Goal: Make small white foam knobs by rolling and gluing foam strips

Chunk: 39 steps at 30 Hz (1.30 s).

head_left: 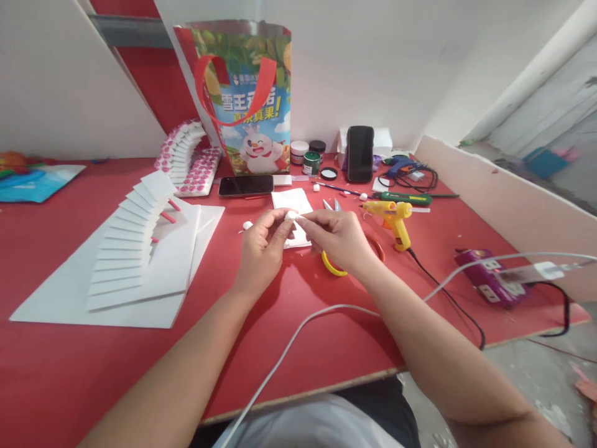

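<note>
Forearms (186,358) cross the table edge (321,390), room and cable (347,305) between — left hand (265,244) and right hand (339,235) pinching a white lump (291,215).

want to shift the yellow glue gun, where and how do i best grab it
Probably by the handle of the glue gun, with the right hand once free, coming from the near side: the handle slants toward you, while the nozzle points left. Mind the cord at the handle's end.

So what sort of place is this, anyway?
Probably a small craft workspace: the red tabletop holds a yellow plastic glue gun, a curved white model with stair-like steps, and scissors with yellow-and-red rounded handles.
</note>
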### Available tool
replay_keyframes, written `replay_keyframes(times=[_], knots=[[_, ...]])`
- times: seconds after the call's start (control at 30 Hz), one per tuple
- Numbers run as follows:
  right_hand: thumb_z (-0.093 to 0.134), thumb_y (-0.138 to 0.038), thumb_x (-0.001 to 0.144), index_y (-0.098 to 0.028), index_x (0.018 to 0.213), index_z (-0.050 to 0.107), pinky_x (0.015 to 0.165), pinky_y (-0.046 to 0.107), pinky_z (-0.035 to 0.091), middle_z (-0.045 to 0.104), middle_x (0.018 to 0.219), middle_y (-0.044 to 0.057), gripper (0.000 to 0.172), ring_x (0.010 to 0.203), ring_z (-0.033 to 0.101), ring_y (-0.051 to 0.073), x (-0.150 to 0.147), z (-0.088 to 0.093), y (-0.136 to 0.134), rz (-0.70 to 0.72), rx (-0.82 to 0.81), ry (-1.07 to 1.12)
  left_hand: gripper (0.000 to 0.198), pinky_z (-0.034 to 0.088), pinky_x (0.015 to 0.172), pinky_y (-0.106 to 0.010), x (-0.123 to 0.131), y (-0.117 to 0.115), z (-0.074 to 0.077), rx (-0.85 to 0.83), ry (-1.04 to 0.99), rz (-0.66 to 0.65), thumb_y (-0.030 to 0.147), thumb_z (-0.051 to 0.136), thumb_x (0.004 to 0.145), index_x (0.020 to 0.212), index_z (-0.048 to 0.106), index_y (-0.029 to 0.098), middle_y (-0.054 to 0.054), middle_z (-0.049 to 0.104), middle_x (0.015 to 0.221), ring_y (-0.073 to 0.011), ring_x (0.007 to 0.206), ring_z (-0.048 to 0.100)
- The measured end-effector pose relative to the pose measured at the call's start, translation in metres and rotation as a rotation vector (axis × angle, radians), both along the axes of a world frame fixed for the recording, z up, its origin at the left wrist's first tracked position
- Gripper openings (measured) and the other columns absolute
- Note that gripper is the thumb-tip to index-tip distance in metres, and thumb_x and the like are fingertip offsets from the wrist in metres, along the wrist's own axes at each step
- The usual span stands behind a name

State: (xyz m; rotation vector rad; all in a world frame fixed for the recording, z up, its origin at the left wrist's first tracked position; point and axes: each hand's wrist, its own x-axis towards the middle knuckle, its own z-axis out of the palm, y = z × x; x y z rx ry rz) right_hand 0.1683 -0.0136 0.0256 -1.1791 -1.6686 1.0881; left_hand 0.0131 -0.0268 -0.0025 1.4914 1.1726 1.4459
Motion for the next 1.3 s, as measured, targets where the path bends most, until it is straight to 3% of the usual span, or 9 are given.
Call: replay_keyframes(times=[0.13,0.33,0.43,0.53,0.7,0.8,1.0,1.13,1.3], knots=[[0.062,-0.033,0.091,-0.016,0.075,0.071,0.050,0.022,0.037,0.056,0.056,-0.003,0.025,0.048,0.049,0.008,-0.006,-0.004,-0.007,-0.169,0.235,-0.138,0.024,0.054,0.073,-0.026,0.003,-0.004,0.000,0.085,0.073,0.051,0.037,0.059,0.095,0.107,0.069,0.019,-0.005,0.071,0.096,-0.0143,0.076,0.065],[0.056,-0.033,0.096,-0.018,0.082,0.070,0.058,0.023,0.045,0.067,0.068,0.002,0.025,0.058,0.061,0.012,-0.013,-0.004,-0.015,-0.117,0.319,-0.120,0.025,0.053,0.084,-0.028,0.006,-0.007,-0.004,0.323,0.273,0.205,0.032,0.056,0.097,0.114,0.072,0.022,-0.005,0.071,0.098,-0.0162,0.087,0.066],[0.054,-0.031,0.097,-0.018,0.080,0.069,0.060,0.024,0.046,0.068,0.069,0.003,0.026,0.060,0.062,0.013,-0.011,-0.003,-0.014,-0.124,0.344,-0.128,0.027,0.055,0.083,-0.028,0.007,-0.008,-0.006,0.373,0.298,0.210,0.029,0.055,0.098,0.117,0.072,0.023,-0.005,0.072,0.098,-0.0148,0.085,0.067],[0.056,-0.030,0.096,-0.017,0.083,0.070,0.058,0.023,0.046,0.066,0.068,0.001,0.023,0.054,0.060,0.011,-0.002,-0.001,-0.008,-0.101,0.293,-0.122,0.026,0.057,0.076,-0.026,0.007,-0.007,-0.005,0.317,0.214,0.122,0.029,0.056,0.097,0.116,0.073,0.023,-0.004,0.073,0.097,-0.0128,0.077,0.067],[0.058,-0.030,0.095,-0.016,0.079,0.070,0.055,0.022,0.043,0.059,0.059,-0.003,0.024,0.046,0.055,0.008,0.013,0.005,0.003,0.135,0.197,-0.114,0.025,0.060,0.066,-0.027,-0.001,-0.002,-0.004,0.020,-0.027,-0.053,0.036,0.064,0.091,0.105,0.076,0.019,-0.002,0.071,0.080,-0.0132,0.066,0.067],[0.057,-0.032,0.095,-0.016,0.080,0.070,0.055,0.022,0.044,0.060,0.058,-0.003,0.026,0.047,0.056,0.008,0.015,0.007,0.004,0.161,0.182,-0.101,0.026,0.059,0.066,-0.026,-0.004,0.001,-0.003,0.043,0.000,-0.124,0.035,0.064,0.092,0.111,0.075,0.021,-0.002,0.069,0.088,-0.0118,0.067,0.066],[0.057,-0.038,0.095,-0.016,0.079,0.069,0.058,0.023,0.044,0.066,0.065,-0.001,0.030,0.048,0.056,0.008,0.008,0.005,0.000,0.065,0.143,-0.140,0.022,0.055,0.071,-0.024,-0.001,-0.001,0.000,0.123,0.132,-0.064,0.032,0.057,0.096,0.105,0.072,0.019,-0.004,0.068,0.093,-0.0118,0.072,0.065],[0.056,-0.032,0.096,-0.017,0.077,0.069,0.060,0.023,0.038,0.062,0.059,-0.001,0.028,0.052,0.052,0.009,0.005,-0.001,-0.003,-0.062,0.344,-0.338,0.020,0.055,0.074,-0.025,0.004,-0.005,0.000,0.046,0.086,-0.010,0.033,0.057,0.096,0.103,0.068,0.018,-0.003,0.070,0.089,-0.0135,0.075,0.065],[0.050,-0.028,0.097,-0.016,0.079,0.065,0.059,0.026,0.032,0.065,0.067,0.003,0.027,0.058,0.052,0.012,-0.002,-0.008,-0.008,-0.112,0.568,-0.534,0.020,0.055,0.074,-0.026,0.008,-0.006,-0.003,0.019,0.017,0.089,0.034,0.062,0.093,0.100,0.071,0.018,-0.003,0.073,0.088,-0.0159,0.079,0.067]])
